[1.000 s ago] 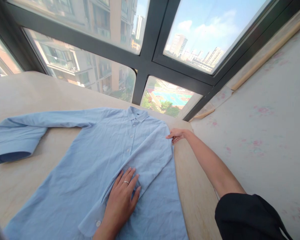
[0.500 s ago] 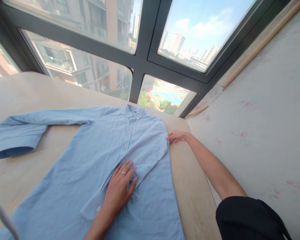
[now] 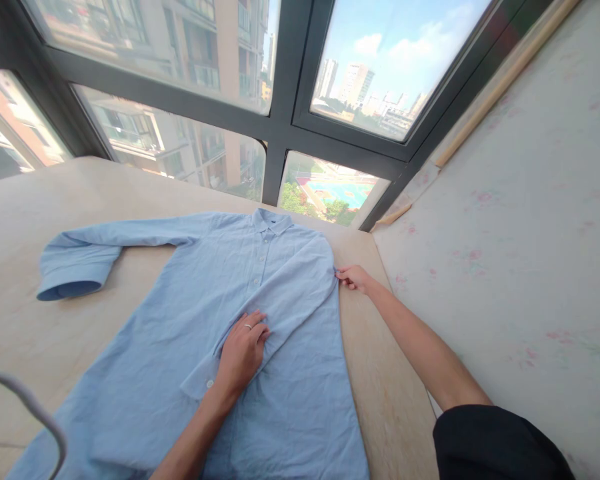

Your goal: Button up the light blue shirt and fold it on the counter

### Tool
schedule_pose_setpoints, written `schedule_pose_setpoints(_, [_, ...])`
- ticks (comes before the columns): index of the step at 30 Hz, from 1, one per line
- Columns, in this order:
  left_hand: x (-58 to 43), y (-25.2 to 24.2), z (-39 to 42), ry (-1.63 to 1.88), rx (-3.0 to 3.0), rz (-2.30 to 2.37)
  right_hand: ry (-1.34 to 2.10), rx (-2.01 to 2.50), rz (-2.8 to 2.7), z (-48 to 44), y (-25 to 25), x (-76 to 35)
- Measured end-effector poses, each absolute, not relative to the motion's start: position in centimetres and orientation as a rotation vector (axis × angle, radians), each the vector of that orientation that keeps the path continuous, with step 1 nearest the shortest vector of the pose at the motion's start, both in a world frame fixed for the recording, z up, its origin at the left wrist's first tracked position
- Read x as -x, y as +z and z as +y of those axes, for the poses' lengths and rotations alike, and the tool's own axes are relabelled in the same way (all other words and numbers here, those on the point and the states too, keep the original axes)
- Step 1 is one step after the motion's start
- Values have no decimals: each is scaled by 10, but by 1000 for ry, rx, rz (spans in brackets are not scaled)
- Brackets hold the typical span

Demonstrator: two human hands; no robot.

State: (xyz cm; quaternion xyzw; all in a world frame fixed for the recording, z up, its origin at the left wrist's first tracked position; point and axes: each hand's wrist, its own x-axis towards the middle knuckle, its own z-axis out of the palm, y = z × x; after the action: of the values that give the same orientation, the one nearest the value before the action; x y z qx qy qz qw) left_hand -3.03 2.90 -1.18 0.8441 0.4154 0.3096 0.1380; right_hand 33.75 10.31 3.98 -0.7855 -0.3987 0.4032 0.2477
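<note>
A light blue button-up shirt (image 3: 180,333) lies front up on the pale sill, its collar toward the window. One sleeve stretches out to the left, with its wide cuff folded back and gaping. The other sleeve (image 3: 285,293) is laid diagonally across the front, its buttoned cuff by my left wrist. My left hand (image 3: 244,345), with a ring on one finger, rests on this folded sleeve, fingers drawn together and gripping the fabric. At the shoulder-side fold, my right hand (image 3: 353,278) pinches the shirt's edge between thumb and fingers.
Dark window frames (image 3: 277,133) rise behind the shirt. A flower-patterned wall (image 3: 505,267) borders the right side. A grey curved cable or tube (image 3: 35,407) stands at the lower left. The pale sill (image 3: 10,267) runs beneath everything.
My left hand's fingers were spread flat on the sleeve and are now drawn together. My right hand still pinches the shirt's edge. The view has shifted a little to the left.
</note>
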Motion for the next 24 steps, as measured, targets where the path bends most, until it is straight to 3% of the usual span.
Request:
schedule_pose_setpoints(12, [27, -8, 28, 887, -2478, 1261, 316, 2259, -1229, 67, 12, -309])
schedule_pose_setpoints(24, [27, -13, 31, 943, -2471, 1258, 220, 2268, -1489, 78, 13, -295])
